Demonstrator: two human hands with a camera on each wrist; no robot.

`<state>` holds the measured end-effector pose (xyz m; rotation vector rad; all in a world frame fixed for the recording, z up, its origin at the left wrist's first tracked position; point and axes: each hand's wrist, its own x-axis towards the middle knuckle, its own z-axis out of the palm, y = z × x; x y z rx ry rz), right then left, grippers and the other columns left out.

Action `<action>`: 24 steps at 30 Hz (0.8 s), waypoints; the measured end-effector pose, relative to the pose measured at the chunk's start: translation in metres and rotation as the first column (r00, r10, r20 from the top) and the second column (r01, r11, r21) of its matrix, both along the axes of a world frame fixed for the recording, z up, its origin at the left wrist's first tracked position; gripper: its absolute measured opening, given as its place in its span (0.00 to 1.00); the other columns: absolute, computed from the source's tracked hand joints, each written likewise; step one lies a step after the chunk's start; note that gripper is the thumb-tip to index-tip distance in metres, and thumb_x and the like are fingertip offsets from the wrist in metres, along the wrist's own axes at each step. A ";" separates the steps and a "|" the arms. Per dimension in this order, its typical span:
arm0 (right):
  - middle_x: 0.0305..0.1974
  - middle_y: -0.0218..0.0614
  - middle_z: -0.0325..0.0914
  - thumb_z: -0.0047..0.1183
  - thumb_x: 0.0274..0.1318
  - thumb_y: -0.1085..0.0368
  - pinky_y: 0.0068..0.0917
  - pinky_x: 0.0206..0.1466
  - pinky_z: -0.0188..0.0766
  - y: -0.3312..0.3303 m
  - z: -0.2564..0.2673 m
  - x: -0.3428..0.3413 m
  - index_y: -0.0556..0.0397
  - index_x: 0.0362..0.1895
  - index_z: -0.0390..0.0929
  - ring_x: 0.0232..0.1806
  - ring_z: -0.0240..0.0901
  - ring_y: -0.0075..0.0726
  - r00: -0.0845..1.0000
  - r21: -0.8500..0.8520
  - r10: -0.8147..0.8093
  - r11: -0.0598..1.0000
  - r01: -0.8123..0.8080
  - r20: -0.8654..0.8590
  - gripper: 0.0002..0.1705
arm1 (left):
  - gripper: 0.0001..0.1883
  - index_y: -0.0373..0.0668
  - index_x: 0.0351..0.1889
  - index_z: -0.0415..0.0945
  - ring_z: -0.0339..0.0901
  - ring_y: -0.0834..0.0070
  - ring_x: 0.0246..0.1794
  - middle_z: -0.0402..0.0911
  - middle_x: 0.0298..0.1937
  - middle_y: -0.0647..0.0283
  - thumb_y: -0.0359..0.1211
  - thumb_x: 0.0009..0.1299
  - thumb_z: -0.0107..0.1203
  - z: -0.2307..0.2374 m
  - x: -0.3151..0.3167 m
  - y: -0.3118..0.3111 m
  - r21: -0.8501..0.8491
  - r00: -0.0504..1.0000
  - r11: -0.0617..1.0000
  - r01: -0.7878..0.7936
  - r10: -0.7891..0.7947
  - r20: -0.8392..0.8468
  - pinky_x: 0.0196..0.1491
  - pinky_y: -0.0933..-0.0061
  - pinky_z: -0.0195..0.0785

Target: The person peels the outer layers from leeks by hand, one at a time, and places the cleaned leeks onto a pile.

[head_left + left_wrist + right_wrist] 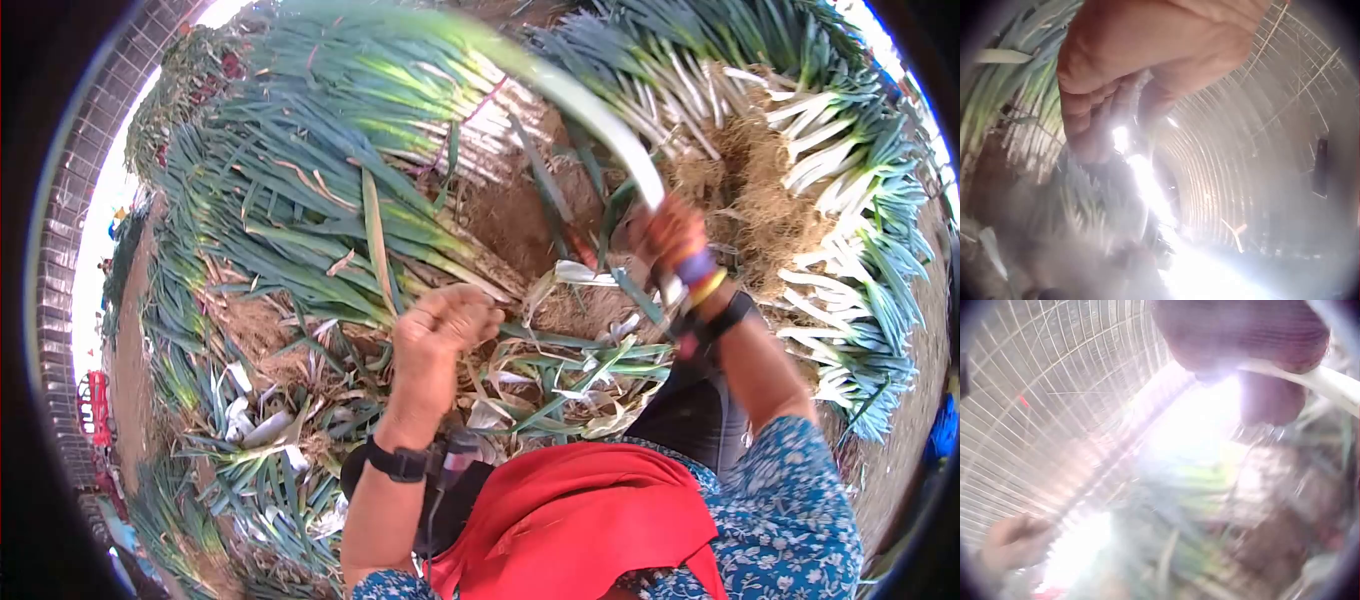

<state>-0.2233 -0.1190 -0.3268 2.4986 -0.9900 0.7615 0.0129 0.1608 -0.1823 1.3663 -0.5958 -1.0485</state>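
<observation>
My right hand (668, 240), blurred, grips a long leek (600, 120) by its white stem, and the stalk arcs up and left to a green top. In the right wrist view that white stem (1329, 381) passes beside the fingers. Loosely curled, my left hand (445, 325) is over the near end of a pile of leeks (300, 240); nothing shows in its grasp. The left wrist view has its fingers (1088, 134) bent downward, with the thumb close by and glare behind them.
Peeled leeks (815, 150) with white stems line the right side, beside a mass of roots (750, 190). A tied bundle (500, 110) lies at the back. Stripped leaves (560, 380) litter the ground before my knees. Wire mesh (75, 180) curves along the left.
</observation>
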 end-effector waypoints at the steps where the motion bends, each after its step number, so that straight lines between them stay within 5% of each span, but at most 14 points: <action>1: 0.36 0.44 0.76 0.49 0.53 0.60 0.33 0.27 0.72 -0.062 -0.015 -0.015 0.58 0.46 0.72 0.30 0.73 0.36 0.920 0.616 -0.053 0.758 -0.216 0.387 0.18 | 0.10 0.33 0.43 0.73 0.78 0.70 0.35 0.79 0.35 0.58 0.30 0.66 0.52 -0.008 0.017 -0.001 0.020 0.999 0.999 -0.045 0.045 -0.017 0.42 0.70 0.73; 2: 0.39 0.43 0.77 0.51 0.55 0.56 0.37 0.41 0.73 -0.096 0.002 -0.005 0.50 0.50 0.67 0.37 0.74 0.49 0.945 0.522 -0.074 0.846 -0.110 0.318 0.21 | 0.10 0.33 0.42 0.73 0.78 0.70 0.34 0.79 0.35 0.58 0.30 0.66 0.52 -0.019 0.035 -0.001 0.039 0.993 0.994 -0.105 0.107 -0.051 0.40 0.70 0.73; 3: 0.48 0.51 0.73 0.53 0.51 0.57 0.34 0.52 0.69 -0.107 0.023 -0.001 0.57 0.55 0.68 0.48 0.72 0.45 0.906 0.272 -0.416 0.866 0.420 -0.077 0.28 | 0.09 0.33 0.41 0.73 0.78 0.70 0.33 0.79 0.35 0.57 0.30 0.66 0.52 -0.029 0.051 0.002 0.058 0.982 0.984 -0.167 0.172 -0.081 0.39 0.70 0.72; 5: 0.52 0.54 0.70 0.54 0.50 0.55 0.36 0.56 0.65 -0.104 0.061 0.031 0.58 0.57 0.65 0.56 0.67 0.48 0.839 0.292 -0.533 0.789 0.540 -0.110 0.32 | 0.09 0.33 0.40 0.73 0.78 0.69 0.31 0.78 0.33 0.57 0.30 0.66 0.52 -0.046 0.074 0.006 0.098 0.956 0.960 -0.261 0.271 -0.113 0.37 0.69 0.72; 7: 0.51 0.47 0.72 0.53 0.52 0.57 0.33 0.54 0.67 -0.134 -0.019 0.055 0.59 0.58 0.65 0.51 0.70 0.42 0.981 0.105 -0.104 0.991 0.087 0.164 0.30 | 0.09 0.33 0.39 0.72 0.78 0.69 0.32 0.78 0.33 0.56 0.30 0.66 0.52 -0.068 0.088 0.012 0.123 0.903 0.926 -0.358 0.377 -0.209 0.37 0.69 0.72; 8: 0.46 0.35 0.76 0.54 0.52 0.62 0.28 0.50 0.68 -0.136 -0.071 0.078 0.59 0.53 0.70 0.42 0.72 0.33 0.919 0.312 0.198 0.899 -0.309 0.340 0.24 | 0.08 0.34 0.37 0.72 0.77 0.69 0.31 0.78 0.33 0.57 0.30 0.66 0.52 -0.073 0.089 0.011 0.179 0.873 0.902 -0.392 0.426 -0.238 0.36 0.70 0.71; 9: 0.42 0.43 0.77 0.58 0.45 0.58 0.35 0.45 0.71 -0.105 -0.100 0.113 0.58 0.47 0.72 0.42 0.74 0.49 0.788 0.621 0.093 0.562 -0.546 0.608 0.25 | 0.08 0.34 0.37 0.72 0.77 0.69 0.31 0.78 0.33 0.57 0.30 0.66 0.52 -0.071 0.086 0.009 0.198 0.864 0.892 -0.406 0.445 -0.233 0.36 0.70 0.71; 11: 0.41 0.45 0.77 0.56 0.46 0.55 0.36 0.46 0.70 -0.037 -0.123 0.175 0.56 0.49 0.72 0.42 0.73 0.52 0.979 0.851 0.129 0.486 -0.199 0.156 0.26 | 0.08 0.33 0.38 0.72 0.76 0.71 0.30 0.77 0.32 0.59 0.30 0.66 0.51 -0.055 0.078 -0.003 0.153 0.895 0.928 -0.340 0.369 -0.249 0.35 0.72 0.70; 12: 0.46 0.48 0.75 0.55 0.48 0.54 0.35 0.51 0.68 -0.022 -0.164 0.200 0.55 0.53 0.70 0.48 0.71 0.50 0.941 0.737 0.311 0.603 -0.306 0.136 0.29 | 0.08 0.33 0.38 0.72 0.76 0.72 0.30 0.77 0.32 0.59 0.30 0.66 0.51 -0.053 0.076 -0.006 0.166 0.910 0.925 -0.341 0.369 -0.190 0.36 0.72 0.70; 16: 0.54 0.51 0.69 0.57 0.47 0.45 0.37 0.57 0.62 0.016 -0.279 0.279 0.54 0.58 0.66 0.56 0.66 0.52 0.967 0.903 0.245 0.428 -0.047 -0.067 0.38 | 0.09 0.32 0.37 0.72 0.76 0.73 0.30 0.78 0.33 0.58 0.30 0.65 0.52 -0.053 0.074 0.002 0.245 0.915 0.919 -0.309 0.358 -0.188 0.36 0.74 0.70; 20: 0.54 0.50 0.70 0.52 0.50 0.47 0.36 0.58 0.63 0.038 -0.231 0.306 0.58 0.53 0.71 0.56 0.67 0.47 0.850 0.943 0.414 0.197 0.267 -0.327 0.32 | 0.10 0.33 0.38 0.73 0.77 0.72 0.29 0.78 0.33 0.58 0.31 0.66 0.53 -0.062 0.074 0.018 0.285 0.888 0.904 -0.319 0.391 -0.243 0.36 0.74 0.71; 21: 0.39 0.45 0.77 0.57 0.48 0.50 0.42 0.51 0.66 0.047 -0.240 0.301 0.54 0.45 0.78 0.48 0.71 0.44 0.821 0.968 0.516 0.181 0.175 -0.245 0.25 | 0.10 0.33 0.38 0.73 0.77 0.72 0.29 0.78 0.33 0.58 0.31 0.66 0.53 -0.060 0.075 0.018 0.270 0.886 0.906 -0.327 0.393 -0.245 0.36 0.74 0.71; 22: 0.24 0.39 0.75 0.62 0.42 0.53 0.42 0.39 0.66 0.072 -0.236 0.272 0.49 0.38 0.82 0.37 0.69 0.43 0.626 0.685 0.779 0.471 -0.555 -0.029 0.18 | 0.10 0.33 0.38 0.73 0.77 0.72 0.29 0.78 0.33 0.58 0.31 0.66 0.53 -0.057 0.075 0.020 0.263 0.887 0.911 -0.316 0.382 -0.259 0.36 0.74 0.71; 24: 0.24 0.39 0.71 0.60 0.38 0.54 0.35 0.36 0.63 0.118 -0.160 0.258 0.45 0.38 0.81 0.32 0.66 0.46 0.843 0.881 0.277 -0.025 -0.473 0.460 0.19 | 0.09 0.33 0.39 0.73 0.77 0.73 0.30 0.78 0.33 0.58 0.31 0.66 0.52 -0.055 0.075 0.024 0.239 0.889 0.921 -0.309 0.369 -0.272 0.36 0.74 0.71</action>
